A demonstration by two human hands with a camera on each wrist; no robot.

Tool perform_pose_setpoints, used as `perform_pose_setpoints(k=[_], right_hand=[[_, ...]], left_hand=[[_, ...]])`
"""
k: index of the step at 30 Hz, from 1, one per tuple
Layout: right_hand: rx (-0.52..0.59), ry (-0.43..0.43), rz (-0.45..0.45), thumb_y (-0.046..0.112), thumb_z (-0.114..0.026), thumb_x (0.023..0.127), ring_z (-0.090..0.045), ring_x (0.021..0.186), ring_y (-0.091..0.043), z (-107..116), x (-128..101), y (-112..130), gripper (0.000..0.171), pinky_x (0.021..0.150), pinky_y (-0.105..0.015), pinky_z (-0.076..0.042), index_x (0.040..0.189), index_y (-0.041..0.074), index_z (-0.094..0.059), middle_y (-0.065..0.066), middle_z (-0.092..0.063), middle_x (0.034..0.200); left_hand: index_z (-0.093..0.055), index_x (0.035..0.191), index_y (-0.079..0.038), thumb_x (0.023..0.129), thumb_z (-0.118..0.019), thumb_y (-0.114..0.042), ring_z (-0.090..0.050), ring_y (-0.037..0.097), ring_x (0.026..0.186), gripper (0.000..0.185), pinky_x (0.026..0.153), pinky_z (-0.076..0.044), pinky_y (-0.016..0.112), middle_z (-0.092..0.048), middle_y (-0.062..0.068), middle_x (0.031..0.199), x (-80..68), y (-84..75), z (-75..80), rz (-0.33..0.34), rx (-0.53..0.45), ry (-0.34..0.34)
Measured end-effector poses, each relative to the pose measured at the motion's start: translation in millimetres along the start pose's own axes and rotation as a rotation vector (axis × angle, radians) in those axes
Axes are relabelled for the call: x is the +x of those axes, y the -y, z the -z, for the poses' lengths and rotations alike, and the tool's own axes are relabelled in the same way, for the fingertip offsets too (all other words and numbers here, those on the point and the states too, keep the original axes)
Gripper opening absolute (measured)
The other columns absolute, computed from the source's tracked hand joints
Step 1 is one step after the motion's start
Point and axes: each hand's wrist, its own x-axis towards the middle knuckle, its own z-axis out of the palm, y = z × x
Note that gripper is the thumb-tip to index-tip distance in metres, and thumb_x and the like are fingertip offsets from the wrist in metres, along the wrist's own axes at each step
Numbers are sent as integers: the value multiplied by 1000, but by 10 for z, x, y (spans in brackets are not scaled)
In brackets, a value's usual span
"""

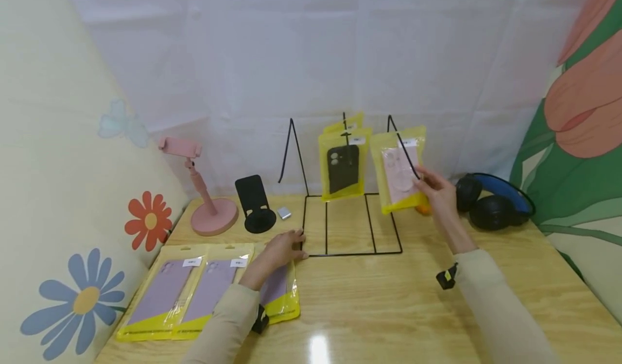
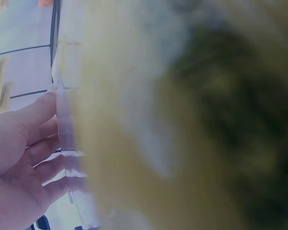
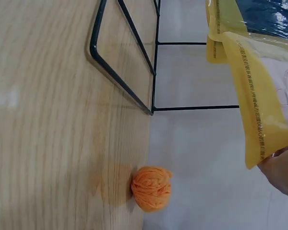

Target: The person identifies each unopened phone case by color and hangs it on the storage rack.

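Note:
My right hand (image 1: 437,191) holds the right edge of a yellow-edged pack with a pink phone case (image 1: 399,172), beside the tip of the rack's right prong. That prong crosses the front of the pack. My left hand (image 1: 282,250) grips the front left corner of the black wire rack (image 1: 350,255) with thumb and fingertips. On the middle prong hangs a pack with a black phone case (image 1: 343,168), with another pack behind it. Under my left forearm lies a purple phone case pack (image 1: 284,299), partly hidden. Blurred yellow packaging (image 2: 115,115) fills much of the left wrist view.
Two more purple case packs (image 1: 165,294) lie at the left. Behind them stand a pink phone stand (image 1: 214,217), a black phone stand (image 1: 252,196) and a small silvery block (image 1: 284,213). Black headphones (image 1: 491,211) and an orange ball-shaped thing (image 3: 152,188) are at the right.

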Motion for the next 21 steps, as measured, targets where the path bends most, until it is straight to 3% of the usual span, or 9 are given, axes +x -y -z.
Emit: perform_pose_setpoints(k=[5,10,21], right_hand=[[19,-60,-55,0,-66,89,-51,98,-9,-102,158,-23,31,81,-15,-45,119,6,-68,10,-63,101],[28,-88,-71,0,-67,89,-53,93,-9,-167,280,-69,27,75,-15,-44,112,13,-72,10,-63,93],[28,-26,-34,-1,-65,89,-58,93,-9,-212,410,-118,25,83,-18,-45,88,23,-68,15,-67,87]], left_hand=[[-58,131,0,86,-73,-21,-41,43,130,52,105,-35,53,-45,18,145,9,-13,19,0,-2,-4],[-58,131,0,86,-73,-22,-42,42,130,52,105,-35,53,-45,17,145,21,-6,21,-1,9,-4],[-59,131,-1,86,-74,-23,-42,42,130,52,105,-35,53,-46,17,144,11,12,-12,8,12,-4]])
